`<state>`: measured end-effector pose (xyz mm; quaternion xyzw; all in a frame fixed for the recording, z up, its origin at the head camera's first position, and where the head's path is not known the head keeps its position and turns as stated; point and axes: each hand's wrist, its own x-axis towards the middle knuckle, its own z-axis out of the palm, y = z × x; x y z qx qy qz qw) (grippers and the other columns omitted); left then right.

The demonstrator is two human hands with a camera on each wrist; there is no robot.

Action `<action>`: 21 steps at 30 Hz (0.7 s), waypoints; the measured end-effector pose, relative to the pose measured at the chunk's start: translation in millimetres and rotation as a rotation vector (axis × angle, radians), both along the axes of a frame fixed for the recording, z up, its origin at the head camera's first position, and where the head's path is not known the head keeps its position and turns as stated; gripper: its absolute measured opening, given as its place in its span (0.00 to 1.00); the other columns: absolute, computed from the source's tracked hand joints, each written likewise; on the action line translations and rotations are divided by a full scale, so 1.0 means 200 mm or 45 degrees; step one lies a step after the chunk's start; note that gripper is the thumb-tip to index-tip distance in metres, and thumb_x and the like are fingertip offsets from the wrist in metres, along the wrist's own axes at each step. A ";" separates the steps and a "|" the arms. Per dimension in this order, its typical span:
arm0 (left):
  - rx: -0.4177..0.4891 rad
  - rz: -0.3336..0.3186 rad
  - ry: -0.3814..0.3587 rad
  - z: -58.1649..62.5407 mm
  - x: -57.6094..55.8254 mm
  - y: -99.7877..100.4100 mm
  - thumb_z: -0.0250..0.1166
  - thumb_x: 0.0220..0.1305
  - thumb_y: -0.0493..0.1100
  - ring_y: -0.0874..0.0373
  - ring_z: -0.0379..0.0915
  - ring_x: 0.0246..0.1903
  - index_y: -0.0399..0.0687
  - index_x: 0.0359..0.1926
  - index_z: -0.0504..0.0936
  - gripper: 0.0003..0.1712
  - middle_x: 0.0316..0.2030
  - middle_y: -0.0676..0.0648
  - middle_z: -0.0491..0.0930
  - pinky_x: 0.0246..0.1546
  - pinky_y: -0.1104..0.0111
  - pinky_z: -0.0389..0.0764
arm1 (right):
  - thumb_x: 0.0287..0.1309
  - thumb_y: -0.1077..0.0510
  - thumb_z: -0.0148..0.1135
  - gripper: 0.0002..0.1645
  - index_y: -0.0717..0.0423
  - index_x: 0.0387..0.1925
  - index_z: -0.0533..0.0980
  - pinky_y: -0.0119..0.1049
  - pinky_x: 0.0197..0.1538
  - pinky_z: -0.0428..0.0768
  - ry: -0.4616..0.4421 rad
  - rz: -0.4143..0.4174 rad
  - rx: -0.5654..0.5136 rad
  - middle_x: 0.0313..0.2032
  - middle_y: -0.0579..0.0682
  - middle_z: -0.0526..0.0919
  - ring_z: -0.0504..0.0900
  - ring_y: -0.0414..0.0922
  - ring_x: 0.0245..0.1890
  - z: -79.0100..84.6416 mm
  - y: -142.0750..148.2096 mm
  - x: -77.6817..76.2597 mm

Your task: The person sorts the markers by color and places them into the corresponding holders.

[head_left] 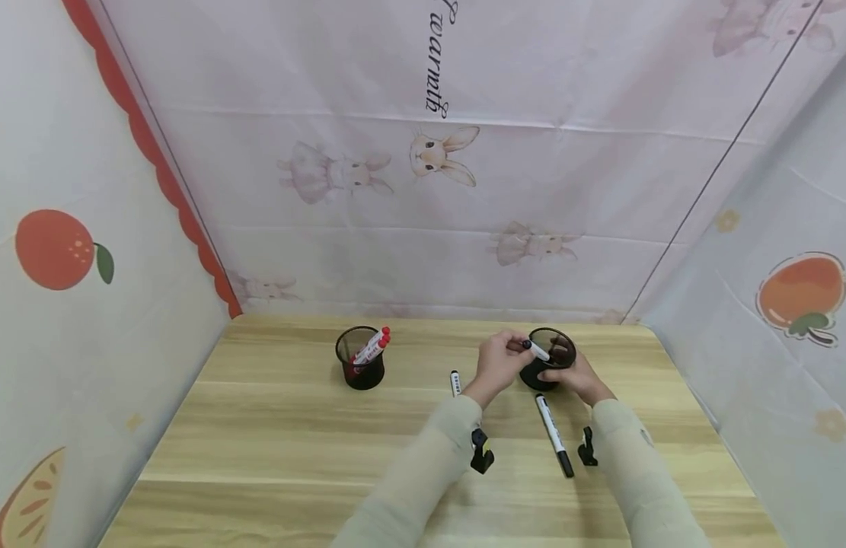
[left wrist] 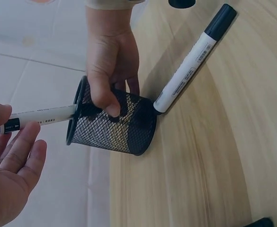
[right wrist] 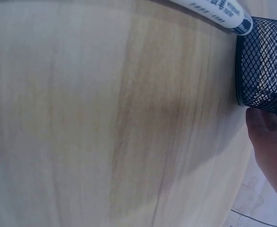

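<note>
black mesh makes up the near pen cup (left wrist: 107, 135), which the right hand (head_left: 577, 378) grips from the side, its thumb laid across the wall and its other fingers reaching around behind. the left hand (head_left: 496, 364) comes in from the other side at rim height, thumb and fingertips pinching the dark-capped end of a white marker (left wrist: 43, 116), the remaining fingers loosely bent beneath. the marker slants, its far end at the cup's mouth. both forearms, in pale sleeves (head_left: 419, 457), reach forward over the wooden table (head_left: 279, 441) and angle toward each other, so the hands nearly meet at the cup. between the forearms lies a second white marker (head_left: 554, 435) with a black cap, one end just beside the cup's base; a third marker (head_left: 455, 382) is partly hidden by the left arm. well off to the left, another mesh cup (head_left: 365, 375) holds red-capped markers (head_left: 371, 348).
</note>
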<state>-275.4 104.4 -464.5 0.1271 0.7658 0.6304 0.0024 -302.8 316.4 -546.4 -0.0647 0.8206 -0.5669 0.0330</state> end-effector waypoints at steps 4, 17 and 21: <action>-0.005 0.001 -0.011 -0.01 0.01 0.02 0.69 0.54 0.36 0.66 0.76 0.26 0.43 0.35 0.82 0.07 0.27 0.55 0.79 0.28 0.76 0.77 | 0.39 0.62 0.73 0.56 0.68 0.66 0.51 0.54 0.58 0.63 0.014 0.015 -0.013 0.60 0.72 0.61 0.61 0.64 0.59 -0.01 0.01 0.00; -0.032 0.072 -0.014 -0.06 0.02 0.05 0.70 0.53 0.39 0.67 0.74 0.26 0.45 0.34 0.82 0.07 0.25 0.56 0.78 0.27 0.75 0.76 | 0.39 0.65 0.72 0.52 0.65 0.65 0.54 0.49 0.57 0.64 0.021 -0.007 -0.022 0.58 0.71 0.64 0.64 0.60 0.57 0.00 0.00 0.00; -0.020 0.074 -0.030 -0.08 0.02 0.05 0.69 0.53 0.38 0.67 0.75 0.26 0.44 0.35 0.82 0.07 0.26 0.57 0.78 0.28 0.75 0.76 | 0.40 0.65 0.72 0.53 0.66 0.65 0.53 0.50 0.57 0.64 0.017 -0.010 -0.016 0.58 0.72 0.63 0.64 0.61 0.57 -0.01 0.00 0.01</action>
